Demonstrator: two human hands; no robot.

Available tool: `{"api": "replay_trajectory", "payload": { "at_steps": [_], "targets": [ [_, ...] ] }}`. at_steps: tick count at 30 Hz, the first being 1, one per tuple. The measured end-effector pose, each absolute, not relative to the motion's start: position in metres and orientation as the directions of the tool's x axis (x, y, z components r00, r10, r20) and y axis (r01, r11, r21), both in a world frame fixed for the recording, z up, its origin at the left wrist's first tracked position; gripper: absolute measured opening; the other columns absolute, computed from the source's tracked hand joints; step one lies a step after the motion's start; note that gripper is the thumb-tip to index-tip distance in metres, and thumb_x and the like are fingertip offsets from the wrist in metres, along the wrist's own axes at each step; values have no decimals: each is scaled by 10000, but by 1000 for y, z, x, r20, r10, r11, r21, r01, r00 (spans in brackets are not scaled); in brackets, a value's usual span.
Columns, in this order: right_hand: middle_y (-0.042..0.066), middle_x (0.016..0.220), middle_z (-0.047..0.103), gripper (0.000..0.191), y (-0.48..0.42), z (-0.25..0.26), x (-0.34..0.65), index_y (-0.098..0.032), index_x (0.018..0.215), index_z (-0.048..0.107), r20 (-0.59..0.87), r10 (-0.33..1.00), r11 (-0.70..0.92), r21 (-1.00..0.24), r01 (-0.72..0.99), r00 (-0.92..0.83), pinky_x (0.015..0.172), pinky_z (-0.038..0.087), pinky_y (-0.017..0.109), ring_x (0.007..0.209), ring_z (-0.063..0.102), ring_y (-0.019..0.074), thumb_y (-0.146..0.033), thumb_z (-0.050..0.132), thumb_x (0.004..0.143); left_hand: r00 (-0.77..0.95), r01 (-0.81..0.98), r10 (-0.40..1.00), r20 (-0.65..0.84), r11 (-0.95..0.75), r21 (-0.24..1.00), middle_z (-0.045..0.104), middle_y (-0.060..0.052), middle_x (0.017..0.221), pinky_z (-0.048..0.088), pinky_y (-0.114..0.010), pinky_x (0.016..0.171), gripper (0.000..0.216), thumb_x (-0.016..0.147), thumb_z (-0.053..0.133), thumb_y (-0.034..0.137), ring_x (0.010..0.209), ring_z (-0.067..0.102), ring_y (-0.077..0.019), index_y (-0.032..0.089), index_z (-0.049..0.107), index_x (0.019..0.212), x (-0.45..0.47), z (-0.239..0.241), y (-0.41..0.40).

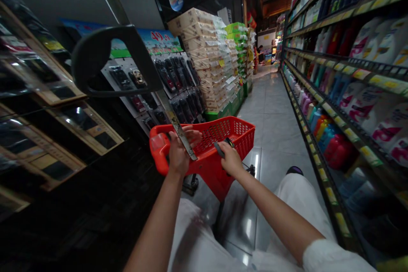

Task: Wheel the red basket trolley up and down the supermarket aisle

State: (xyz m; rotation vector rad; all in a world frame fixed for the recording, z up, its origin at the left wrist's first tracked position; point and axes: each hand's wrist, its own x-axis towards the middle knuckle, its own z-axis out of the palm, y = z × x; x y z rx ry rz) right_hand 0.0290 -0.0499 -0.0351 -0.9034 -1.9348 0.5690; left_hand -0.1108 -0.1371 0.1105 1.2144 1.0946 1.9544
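A red plastic shopping basket on wheels (236, 134) stands on the tiled aisle floor in front of me. My left hand (179, 148) is closed on the basket's near rim, beside the metal pull-handle shaft (178, 129) that rises to a black loop grip (95, 57) close to the camera. My right hand (230, 158) is closed around a small dark object at the basket's near edge; I cannot make out what it is. The basket looks empty inside.
Shelves of bottles and refill pouches (350, 93) line the right side. On the left are dark display shelves (47, 114), a rack of hanging packaged items (172, 89) and stacked tissue packs (210, 59). The tiled aisle (274, 106) runs ahead.
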Motion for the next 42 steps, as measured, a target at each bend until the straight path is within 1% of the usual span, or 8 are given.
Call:
{"api": "replay_trajectory", "payload": {
  "at_steps": [4, 8, 13, 19, 23, 28, 34, 42],
  "targets": [
    [64, 1410, 595, 648, -75, -17, 16, -235, 1363, 577, 585, 672, 724, -647, 237, -455, 1128, 431, 415, 1313, 541, 232, -72, 603, 736, -229, -150, 899, 373, -411, 899, 507, 11, 458, 365, -186, 414, 722, 855, 379, 807, 403, 458, -90, 153, 633, 683, -110, 111, -129],
    [17, 1383, 629, 707, -57, -22, 32, -255, 1315, 616, 587, 697, 709, -649, 274, -412, 1130, 429, 377, 1295, 568, 196, 35, 497, 682, -224, -224, 902, 369, -416, 881, 341, 54, 393, 274, -157, 379, 699, 861, 422, 787, 357, 321, -56, 162, 569, 583, -104, 112, -121],
    [14, 1374, 634, 774, -31, -28, 45, -257, 1291, 644, 527, 807, 591, -713, 377, -268, 1140, 424, 396, 1289, 578, 209, 77, 438, 625, -199, -258, 903, 380, -423, 869, 288, 65, 393, 226, -146, 368, 695, 862, 432, 779, 351, 242, -44, 161, 560, 568, -96, 111, -108],
    [14, 1460, 564, 841, -80, -2, 24, -262, 1406, 561, 599, 668, 738, -608, 292, -440, 1126, 432, 383, 1300, 543, 219, 47, 470, 629, -212, -280, 907, 363, -412, 867, 260, 71, 386, 221, -147, 364, 695, 866, 421, 773, 344, 222, -47, 164, 535, 552, -94, 109, -102],
    [-8, 1530, 488, 901, -90, -10, 29, -299, 1487, 473, 602, 640, 767, -544, 341, -477, 1086, 456, 383, 1270, 535, 237, 54, 482, 658, -223, -275, 904, 366, -418, 866, 252, 81, 395, 212, -153, 358, 681, 851, 451, 777, 337, 214, -45, 168, 517, 555, -95, 108, -103],
    [15, 1579, 412, 954, -33, -68, 62, -300, 1508, 433, 545, 800, 591, -648, 480, -249, 1087, 459, 411, 1320, 509, 241, 78, 452, 632, -242, -219, 867, 436, -487, 846, 257, 91, 419, 182, -156, 344, 661, 765, 567, 799, 341, 191, -37, 178, 476, 556, -93, 108, -103],
    [155, 1462, 435, 731, 44, -112, 89, -162, 1424, 501, 426, 873, 341, -880, 330, 236, 1162, 389, 484, 1370, 465, 258, -37, 484, 704, -315, -183, 834, 453, -522, 833, 249, 90, 432, 163, -166, 337, 665, 767, 537, 812, 348, 171, -45, 189, 440, 556, -85, 106, -97],
    [106, 1328, 593, 581, 45, -109, 55, -191, 1212, 614, 483, 831, 378, -855, 356, 277, 1140, 419, 440, 1274, 542, 226, -14, 454, 682, -319, -213, 852, 415, -491, 845, 239, 83, 426, 151, -168, 344, 656, 828, 481, 775, 348, 154, -45, 184, 432, 547, -77, 108, -88]
  ]
}}
